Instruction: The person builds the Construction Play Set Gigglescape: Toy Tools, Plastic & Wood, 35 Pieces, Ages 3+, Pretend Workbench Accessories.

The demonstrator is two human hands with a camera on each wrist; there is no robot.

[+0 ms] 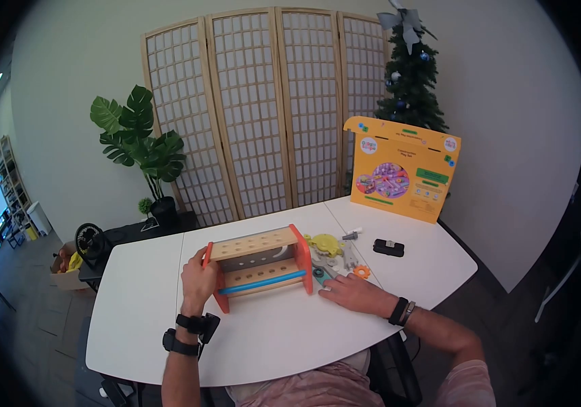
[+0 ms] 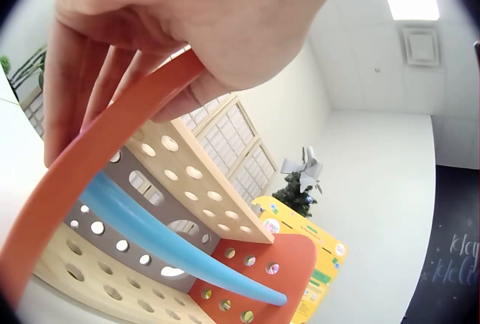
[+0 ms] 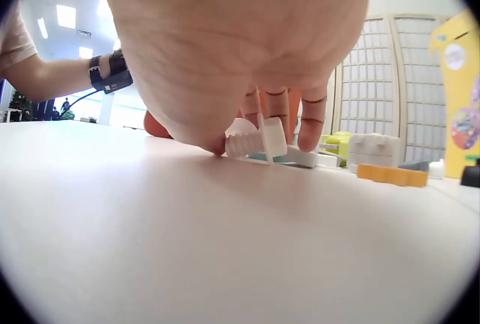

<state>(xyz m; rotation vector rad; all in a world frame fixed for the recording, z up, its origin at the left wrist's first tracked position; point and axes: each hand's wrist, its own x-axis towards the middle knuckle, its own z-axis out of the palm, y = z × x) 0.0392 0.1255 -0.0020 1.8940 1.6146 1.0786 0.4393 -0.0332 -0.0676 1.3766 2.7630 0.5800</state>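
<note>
My left hand [image 1: 199, 279] grips the top of the red-orange left end panel of a wooden toy workbench [image 1: 253, 251]. In the left wrist view the fingers lie outside that panel [image 2: 90, 162] and the thumb inside. A blue bar [image 2: 172, 249] runs between the end panels, in front of perforated boards. My right hand [image 1: 358, 294] is low on the table by the right panel, fingers reaching down over small toy parts. Close by its thumb lies a white plastic screw [image 3: 255, 142]; a teal piece [image 1: 320, 275] sits at the fingertips. The palm hides part of this contact.
A lime-green piece [image 1: 326, 243], a grey bolt [image 1: 350, 237] and an orange gear-shaped piece [image 1: 362, 271] lie right of the workbench. Farther right is a black case [image 1: 389, 247]. A yellow box [image 1: 406, 169] stands at the back of the white table [image 1: 148, 292].
</note>
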